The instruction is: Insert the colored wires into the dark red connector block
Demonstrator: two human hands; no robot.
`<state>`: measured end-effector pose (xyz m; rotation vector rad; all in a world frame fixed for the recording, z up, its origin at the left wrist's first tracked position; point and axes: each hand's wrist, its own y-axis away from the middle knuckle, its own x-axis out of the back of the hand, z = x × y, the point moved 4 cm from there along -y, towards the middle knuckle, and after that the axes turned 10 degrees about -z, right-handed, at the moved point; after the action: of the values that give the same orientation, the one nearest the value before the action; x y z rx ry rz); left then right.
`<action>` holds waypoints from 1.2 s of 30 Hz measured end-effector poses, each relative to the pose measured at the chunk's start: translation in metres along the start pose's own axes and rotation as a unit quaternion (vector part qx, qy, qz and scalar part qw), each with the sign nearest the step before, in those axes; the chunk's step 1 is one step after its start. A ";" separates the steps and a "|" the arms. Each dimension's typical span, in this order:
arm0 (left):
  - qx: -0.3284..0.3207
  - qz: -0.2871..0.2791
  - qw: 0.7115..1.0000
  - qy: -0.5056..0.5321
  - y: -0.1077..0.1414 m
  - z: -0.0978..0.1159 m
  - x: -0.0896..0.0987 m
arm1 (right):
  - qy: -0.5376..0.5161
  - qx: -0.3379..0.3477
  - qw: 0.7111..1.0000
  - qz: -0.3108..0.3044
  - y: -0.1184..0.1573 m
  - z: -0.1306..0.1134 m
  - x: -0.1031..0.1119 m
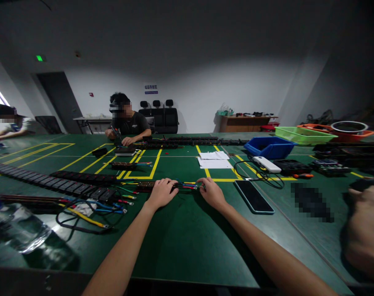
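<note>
My left hand (163,192) lies palm down over a black wired strip (145,187), its fingers curled over the strip's top and hiding part of it. Coloured wires with metal ring terminals (189,186) stick out of the strip to the right of that hand. Just beyond those wire ends is my right hand (212,193), with finger and thumb bent but apart, and no held thing shows in it. To the left, further black strips (78,187) lie with blue, yellow and red cable ends.
A phone (254,196), white power bank (267,164), papers (214,159) and blue bin (268,147) lie to the right. A water bottle (18,226) is front left. One co-worker (131,121) sits opposite; another person's hand (367,213) is at the right edge.
</note>
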<state>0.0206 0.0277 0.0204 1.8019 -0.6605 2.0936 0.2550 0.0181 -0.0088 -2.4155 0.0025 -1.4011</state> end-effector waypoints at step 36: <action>-0.008 0.016 1.000 -0.011 0.000 0.000 0.000 | -0.014 0.044 0.998 0.045 0.004 -0.014 0.010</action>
<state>0.0204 0.0276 0.0200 1.8186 -0.7146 2.0853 0.2491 0.0085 0.0046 -2.3315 0.0420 -1.3003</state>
